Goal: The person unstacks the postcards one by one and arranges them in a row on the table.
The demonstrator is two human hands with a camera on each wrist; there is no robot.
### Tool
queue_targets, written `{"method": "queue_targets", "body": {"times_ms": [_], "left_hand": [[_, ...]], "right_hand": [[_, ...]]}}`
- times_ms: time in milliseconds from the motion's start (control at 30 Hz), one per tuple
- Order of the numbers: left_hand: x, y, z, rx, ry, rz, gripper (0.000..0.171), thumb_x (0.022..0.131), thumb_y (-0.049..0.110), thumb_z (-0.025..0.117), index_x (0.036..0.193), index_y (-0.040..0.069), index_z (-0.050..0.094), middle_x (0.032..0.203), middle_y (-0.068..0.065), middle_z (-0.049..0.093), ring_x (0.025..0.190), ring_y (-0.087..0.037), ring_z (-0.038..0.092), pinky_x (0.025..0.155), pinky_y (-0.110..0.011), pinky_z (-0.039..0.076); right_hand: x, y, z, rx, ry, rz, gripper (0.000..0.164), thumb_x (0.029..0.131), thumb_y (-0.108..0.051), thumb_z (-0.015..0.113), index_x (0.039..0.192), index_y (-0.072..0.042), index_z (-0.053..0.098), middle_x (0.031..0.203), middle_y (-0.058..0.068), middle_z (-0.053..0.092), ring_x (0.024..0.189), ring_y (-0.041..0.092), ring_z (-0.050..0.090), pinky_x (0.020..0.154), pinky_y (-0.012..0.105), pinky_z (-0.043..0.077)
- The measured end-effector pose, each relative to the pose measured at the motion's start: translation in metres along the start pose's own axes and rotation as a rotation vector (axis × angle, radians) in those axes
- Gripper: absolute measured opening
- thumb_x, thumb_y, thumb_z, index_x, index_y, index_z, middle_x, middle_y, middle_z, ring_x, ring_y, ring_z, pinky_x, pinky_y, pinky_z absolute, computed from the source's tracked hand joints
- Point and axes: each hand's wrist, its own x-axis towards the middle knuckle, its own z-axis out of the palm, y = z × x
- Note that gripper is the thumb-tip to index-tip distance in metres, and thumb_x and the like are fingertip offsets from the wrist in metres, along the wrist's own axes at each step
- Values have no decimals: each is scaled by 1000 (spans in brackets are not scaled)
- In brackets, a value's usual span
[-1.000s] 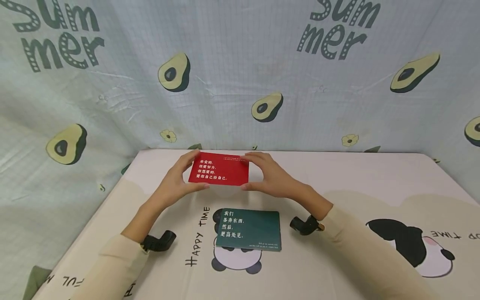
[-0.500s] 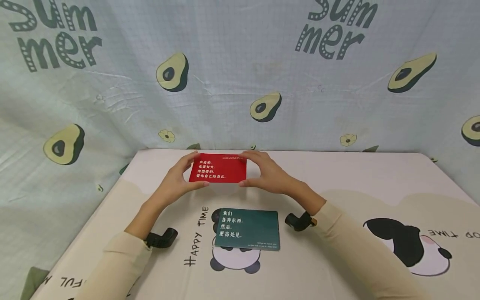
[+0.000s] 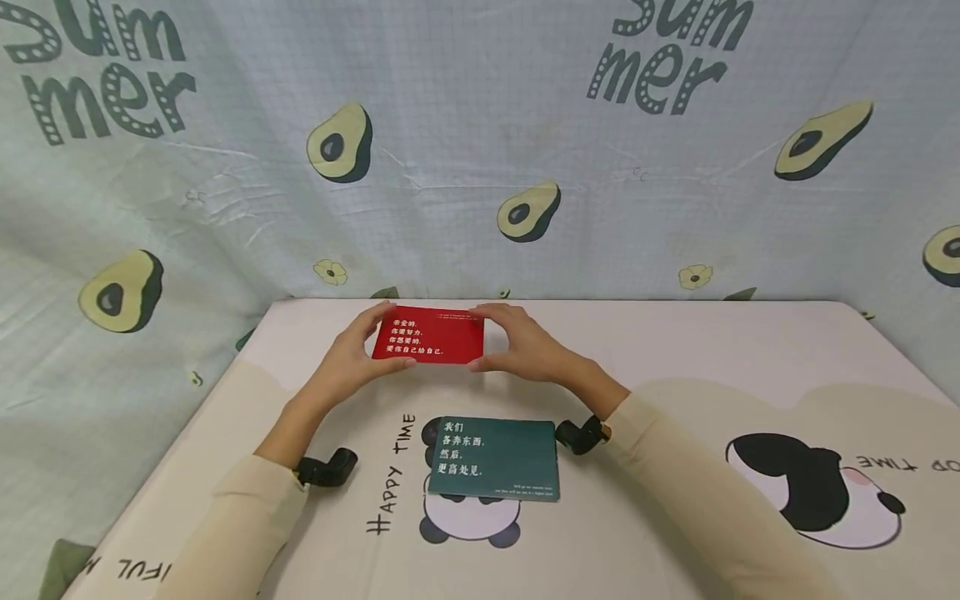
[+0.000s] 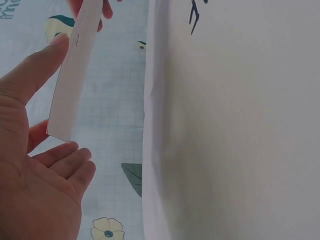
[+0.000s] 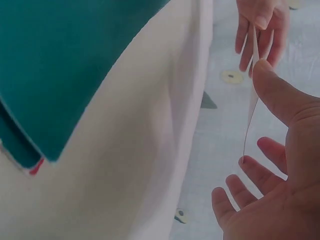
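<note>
A red card (image 3: pixel 442 335) with white writing is held up over the far part of the table, tilted to face the head camera. My left hand (image 3: pixel 348 358) pinches its left side, thumb on the lower edge and index finger at the upper corner. At the other side my right hand (image 3: pixel 528 346) grips it the same way. The card's pale underside (image 4: pixel 75 75) shows in the left wrist view. Nearer, a dark green card (image 3: pixel 517 458) with white writing lies on the table. In the right wrist view another card (image 5: pixel 36 167) with a red edge peeks out beneath the green one.
The pale table cover (image 3: pixel 645 517) carries printed pandas and lettering. Behind the table's far edge hangs a light curtain (image 3: pixel 427 233) with avocado prints. Each wrist wears a small black camera, such as the left one (image 3: pixel 330 469).
The red card and both hands have shifted slightly left, and the right forearm has swung inward toward the green card. The grip stays the same, and the green card lies where it was.
</note>
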Motion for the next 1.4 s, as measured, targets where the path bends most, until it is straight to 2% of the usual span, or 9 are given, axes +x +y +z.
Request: {"method": "queue_targets", "body": {"times_ms": [200,400,667,900,1100,1400], "left_hand": [[8,-7,0,38,-35,-26,88,78,24,80,148,8,29,150,-17,30,135,-42,29,100,-57,37],[13,-15,0,51,-56,-56,86,78,25,79,147,7,31,148,-19,32,133,-44,30,100,-57,38],[17,-29,-1,85,-71,-64,72,77,27,80,136,4,44,152,-18,28,132,-48,30,103,-58,32],[17,-43,1,68,-75,-96,71,77,30,81,135,7,47,153,-14,28,136,-42,27,107,-55,29],[13,-51,5,53,-43,-74,66,75,31,82,129,8,52,150,-14,31,136,-36,28,108,-54,26],[10,-56,8,65,-45,-33,61,73,29,84,123,8,56,150,-16,31,138,-38,24,110,-55,22]], "right_hand": [[8,6,2,6,-27,16,79,79,-36,78,145,-14,40,142,4,43,130,23,34,100,45,40],[16,9,6,25,-57,69,79,78,-36,77,145,-18,39,143,4,41,131,22,34,100,45,41],[27,9,16,22,-85,109,81,77,-34,79,145,-17,40,144,5,41,131,23,34,101,46,39],[31,11,24,1,-104,134,80,76,-34,79,145,-15,41,144,7,41,132,24,35,104,45,36],[31,12,26,-3,-129,145,81,75,-36,80,144,-15,43,144,6,42,132,24,34,106,46,34],[32,13,30,-56,-157,144,82,75,-37,80,144,-14,42,142,5,44,131,24,33,106,42,35]]}}
